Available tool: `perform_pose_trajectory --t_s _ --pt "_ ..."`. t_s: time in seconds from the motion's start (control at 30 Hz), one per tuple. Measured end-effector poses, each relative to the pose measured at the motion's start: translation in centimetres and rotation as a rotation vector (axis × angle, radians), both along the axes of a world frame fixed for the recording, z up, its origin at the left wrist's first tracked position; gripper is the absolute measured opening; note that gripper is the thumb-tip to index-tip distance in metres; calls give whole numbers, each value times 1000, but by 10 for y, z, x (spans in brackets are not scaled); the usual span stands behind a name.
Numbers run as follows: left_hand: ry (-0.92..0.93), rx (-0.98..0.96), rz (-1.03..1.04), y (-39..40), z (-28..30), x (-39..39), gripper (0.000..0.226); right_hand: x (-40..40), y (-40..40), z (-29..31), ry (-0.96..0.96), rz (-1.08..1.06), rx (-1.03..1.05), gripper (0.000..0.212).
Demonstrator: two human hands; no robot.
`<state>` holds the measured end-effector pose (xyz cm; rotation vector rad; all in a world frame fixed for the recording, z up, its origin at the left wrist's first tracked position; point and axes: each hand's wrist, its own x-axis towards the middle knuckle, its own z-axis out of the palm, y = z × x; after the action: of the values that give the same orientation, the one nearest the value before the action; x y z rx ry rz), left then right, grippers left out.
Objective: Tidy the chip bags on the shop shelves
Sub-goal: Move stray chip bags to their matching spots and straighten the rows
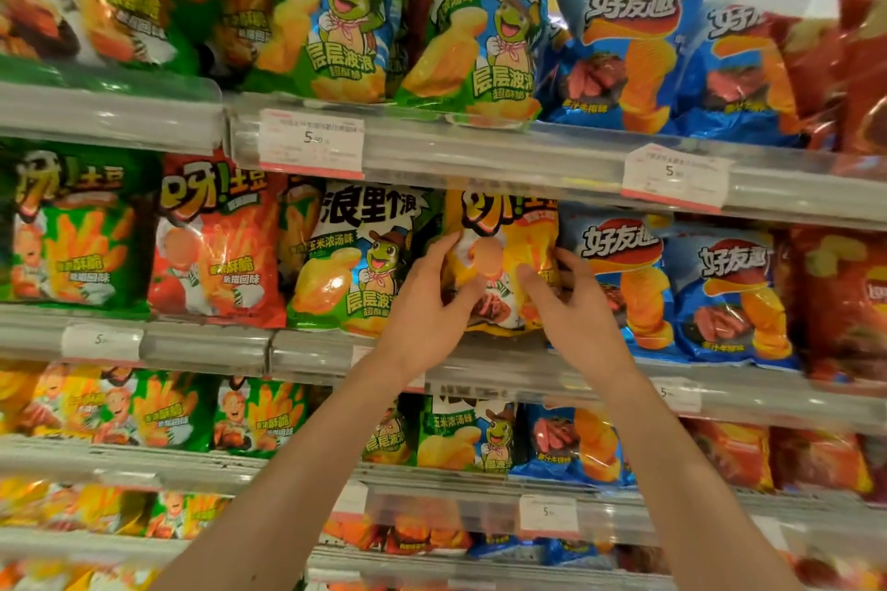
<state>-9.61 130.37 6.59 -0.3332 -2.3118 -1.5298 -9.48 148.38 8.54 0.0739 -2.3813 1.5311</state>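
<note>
A yellow chip bag stands upright on the second shelf from the top, between a green turtle-print bag and a blue bag. My left hand grips its left side, thumb across the front. My right hand holds its right side, fingers pressed on the front. The bag's lower half is hidden behind my hands.
Clear plastic shelf rails with price tags run along each shelf edge. Green and red bags fill the left; more blue and red bags crowd the right. Shelves above and below are packed with chip bags.
</note>
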Motion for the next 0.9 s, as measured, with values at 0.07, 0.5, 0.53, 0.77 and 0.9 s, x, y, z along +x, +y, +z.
perform_pose_trajectory --t_s 0.07,0.5,0.53,0.77,0.9 --pt "-1 70 -20 -2 6 8 63 7 4 8 -8 26 -98 65" --pt "-169 241 88 -9 -25 91 53 67 3 -47 -193 158 -409 52" --pt "-186 247 103 -11 -27 96 50 69 1 -51 -214 171 -421 50" --pt "-244 270 177 -39 -44 131 58 94 -30 -69 -282 276 -407 51" --pt "-236 294 177 -66 -49 150 50 119 -56 -70 -280 257 -402 45"
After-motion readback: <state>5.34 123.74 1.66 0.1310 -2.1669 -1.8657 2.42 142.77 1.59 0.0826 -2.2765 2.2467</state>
